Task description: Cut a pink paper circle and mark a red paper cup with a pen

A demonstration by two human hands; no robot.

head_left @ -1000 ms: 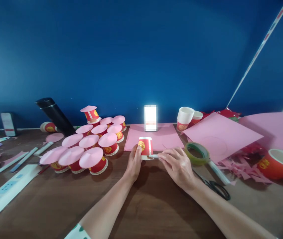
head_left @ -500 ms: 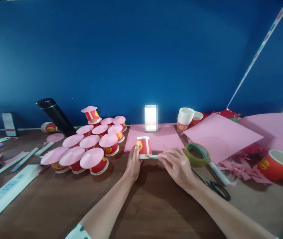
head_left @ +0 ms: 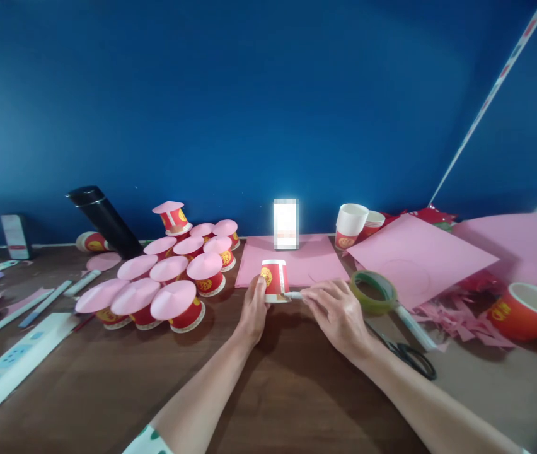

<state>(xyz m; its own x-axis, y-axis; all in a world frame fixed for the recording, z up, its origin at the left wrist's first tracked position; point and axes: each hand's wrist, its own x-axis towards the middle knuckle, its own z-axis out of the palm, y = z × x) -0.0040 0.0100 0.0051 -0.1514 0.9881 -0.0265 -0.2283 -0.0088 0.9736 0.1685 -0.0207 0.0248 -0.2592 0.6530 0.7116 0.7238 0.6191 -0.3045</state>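
Note:
My left hand [head_left: 254, 309] grips a red paper cup [head_left: 274, 280] with a gold emblem, its thumb along the cup's left side. A pale band runs around the cup's lower edge, and a white vertical strip shows on its right part. My right hand [head_left: 337, 309] pinches a slim pale pen [head_left: 295, 296], whose tip touches or nearly touches the cup's lower right edge; which one I cannot tell. To the left stand several upturned red cups topped with pink paper cones [head_left: 174, 301].
Behind the hands lie pink sheets [head_left: 318, 261] below a bright phone-like screen [head_left: 286, 224]. On the right are a tape roll [head_left: 376, 301], scissors [head_left: 415, 359], paper scraps [head_left: 462, 323] and stacked cups [head_left: 351, 221]. A black flask [head_left: 108, 221] and a power strip [head_left: 17, 359] are on the left.
The cup has turned slightly in my left hand, bringing its white strip further right. The pen's tip now sits at the cup's lower right. My right hand has hardly moved.

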